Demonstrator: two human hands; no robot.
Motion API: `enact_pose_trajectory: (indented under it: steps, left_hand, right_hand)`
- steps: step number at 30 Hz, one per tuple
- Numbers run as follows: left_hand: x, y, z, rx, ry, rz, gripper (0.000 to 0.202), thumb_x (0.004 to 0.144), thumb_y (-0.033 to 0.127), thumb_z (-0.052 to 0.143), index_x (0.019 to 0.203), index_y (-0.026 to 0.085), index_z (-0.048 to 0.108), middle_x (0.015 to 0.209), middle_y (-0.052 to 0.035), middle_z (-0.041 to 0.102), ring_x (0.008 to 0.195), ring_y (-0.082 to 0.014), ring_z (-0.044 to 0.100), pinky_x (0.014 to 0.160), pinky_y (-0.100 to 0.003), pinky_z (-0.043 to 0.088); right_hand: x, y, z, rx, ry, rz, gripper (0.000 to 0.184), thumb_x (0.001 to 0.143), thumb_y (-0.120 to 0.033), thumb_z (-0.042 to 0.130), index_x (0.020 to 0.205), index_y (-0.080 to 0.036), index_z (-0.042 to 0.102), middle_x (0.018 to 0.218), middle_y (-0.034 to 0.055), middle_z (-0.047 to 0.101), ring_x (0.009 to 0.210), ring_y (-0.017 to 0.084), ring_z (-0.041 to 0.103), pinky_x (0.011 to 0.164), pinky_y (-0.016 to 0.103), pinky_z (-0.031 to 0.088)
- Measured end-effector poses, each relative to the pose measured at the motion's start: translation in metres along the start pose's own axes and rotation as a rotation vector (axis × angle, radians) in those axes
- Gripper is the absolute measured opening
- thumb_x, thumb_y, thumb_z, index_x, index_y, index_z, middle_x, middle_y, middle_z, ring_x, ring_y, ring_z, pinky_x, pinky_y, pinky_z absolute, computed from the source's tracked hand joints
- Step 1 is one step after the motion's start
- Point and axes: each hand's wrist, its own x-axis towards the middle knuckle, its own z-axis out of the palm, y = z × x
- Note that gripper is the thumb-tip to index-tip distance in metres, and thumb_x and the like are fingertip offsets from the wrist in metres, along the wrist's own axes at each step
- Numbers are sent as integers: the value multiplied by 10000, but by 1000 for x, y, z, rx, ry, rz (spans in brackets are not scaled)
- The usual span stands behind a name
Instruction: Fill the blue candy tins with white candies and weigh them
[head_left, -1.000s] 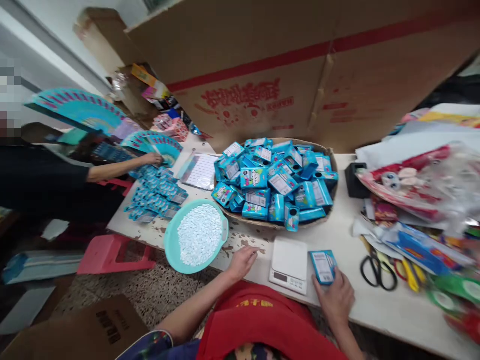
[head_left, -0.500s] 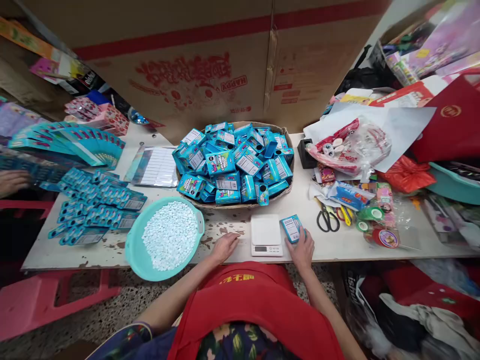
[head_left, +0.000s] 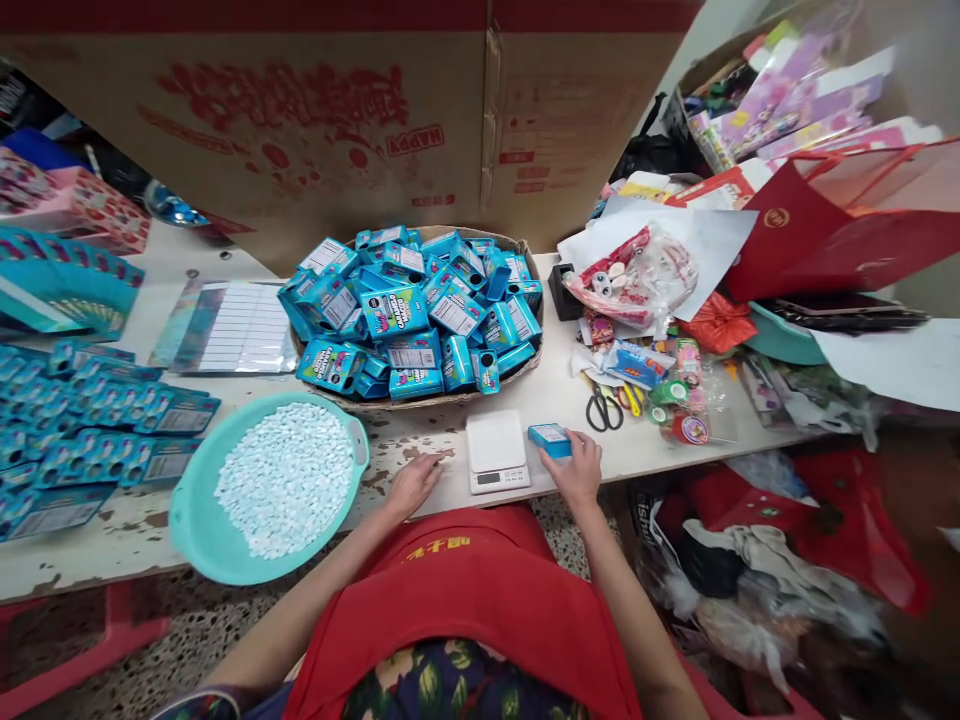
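My right hand [head_left: 578, 468] grips a small blue candy box [head_left: 550, 439] by its right end, just right of the white digital scale [head_left: 497, 452]. Nothing lies on the scale's plate, and its display is too small to read. My left hand [head_left: 415, 484] rests on the table left of the scale, fingers stretched loosely to the right and holding nothing. Left of that hand, a turquoise basin [head_left: 196, 490] contains many small white candies [head_left: 287, 478]. Behind the scale, an oval cardboard tray [head_left: 420, 402] is heaped with similar blue boxes [head_left: 397, 310].
Rows of blue boxes [head_left: 97, 450] stand at the left, near label sheets [head_left: 244, 328]. Black-handled scissors [head_left: 604, 410], tape rolls [head_left: 674, 394] and plastic packets [head_left: 637, 362] lie at the right. A big carton [head_left: 315, 130] rises behind the tray.
The view has turned right, so the table's things sit further left. The box in my right hand has tipped from lying flat, its label now foreshortened. My left hand stays on the table.
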Motion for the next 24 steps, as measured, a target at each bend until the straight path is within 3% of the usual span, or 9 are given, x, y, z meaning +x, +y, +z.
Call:
enact_pose_trajectory:
  steps: [4, 8, 11, 16, 18, 21, 24]
  left_hand:
    - [2, 4, 7, -23, -11, 38, 368, 918, 349, 377, 1184, 216, 593, 1121, -60, 642, 1027, -181, 603, 923, -313, 471]
    - [4, 5, 15, -32, 1, 62, 378, 922, 335, 368, 1215, 208, 571, 1161, -68, 622, 1047, -176, 587, 939, -328, 470]
    - [7, -3, 22, 28, 90, 66, 374, 913, 316, 385, 1220, 202, 567, 1201, -74, 594, 1122, -194, 541, 987, -357, 442]
    - [14, -17, 35, 240, 229, 23, 430, 901, 353, 414, 1273, 189, 554, 1330, -104, 509, 1265, -268, 419, 1049, -454, 367]
    - [18, -22, 43, 312, 231, -38, 451, 895, 376, 417, 1294, 210, 547, 1377, -97, 474, 1313, -290, 370, 1046, -476, 362]
    - [26, -31, 56, 405, 179, -136, 485, 870, 405, 429, 1315, 242, 535, 1414, -73, 449, 1333, -288, 362, 1069, -475, 330]
    - [37, -37, 64, 490, 123, -217, 526, 842, 432, 420, 1334, 273, 515, 1423, -41, 442, 1338, -269, 371, 1112, -451, 270]
  right_hand:
    - [11, -5, 1, -121, -54, 48, 658, 773, -678, 534, 1132, -129, 584, 1082, 152, 522, 964, 255, 435, 824, 359, 406]
    - [20, -11, 7, -120, -63, 85, 632, 790, -688, 499, 1053, -122, 600, 1043, 144, 547, 933, 248, 448, 820, 359, 402]
    - [25, -6, 10, 22, -61, 168, 624, 774, -698, 507, 989, -121, 605, 973, 127, 581, 912, 242, 489, 847, 370, 405]
    - [20, 17, 15, 432, -16, 500, 622, 755, -705, 511, 963, -124, 588, 931, 110, 599, 846, 213, 564, 766, 333, 464]
    - [11, 24, 18, 486, 25, 469, 576, 770, -649, 533, 1002, -123, 564, 964, 113, 594, 872, 212, 576, 768, 327, 487]
    - [-9, 33, 29, 450, 33, 281, 486, 762, -472, 608, 1117, -151, 523, 1125, 122, 553, 1075, 243, 539, 914, 368, 470]
    - [-28, 40, 46, 309, -48, 161, 585, 730, -290, 587, 1289, -203, 440, 1317, 111, 455, 1223, 271, 460, 1002, 414, 424]
